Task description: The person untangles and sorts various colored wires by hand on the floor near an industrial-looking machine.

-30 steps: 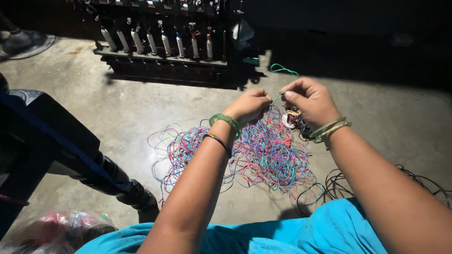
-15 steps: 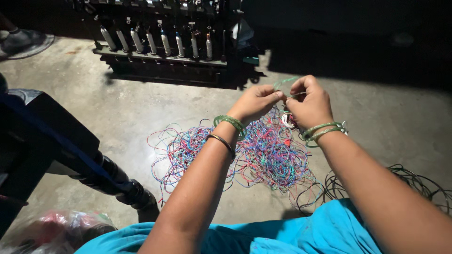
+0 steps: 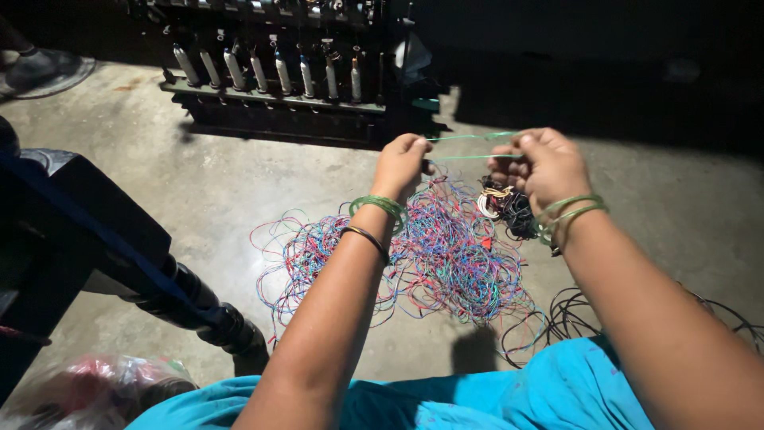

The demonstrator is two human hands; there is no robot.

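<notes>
My left hand (image 3: 400, 164) and my right hand (image 3: 543, 166) are raised above the floor, each pinching one end of a thin green wire (image 3: 469, 147) stretched in two strands between them. Both wrists carry green bangles. Below the hands a tangled pile of red, blue and green wires (image 3: 434, 255) lies on the concrete floor. A small bundle of coiled black and white wires (image 3: 506, 205) sits just under my right hand.
A dark machine with a row of white cylinders (image 3: 274, 72) stands at the back. A black object with a blue strap (image 3: 95, 239) is at the left. Black wire loops (image 3: 573, 314) lie at the right, a plastic bag (image 3: 95, 390) at the bottom left.
My hands were close together a moment ago. They have drawn apart and risen slightly, pulling the green wire taut between them.
</notes>
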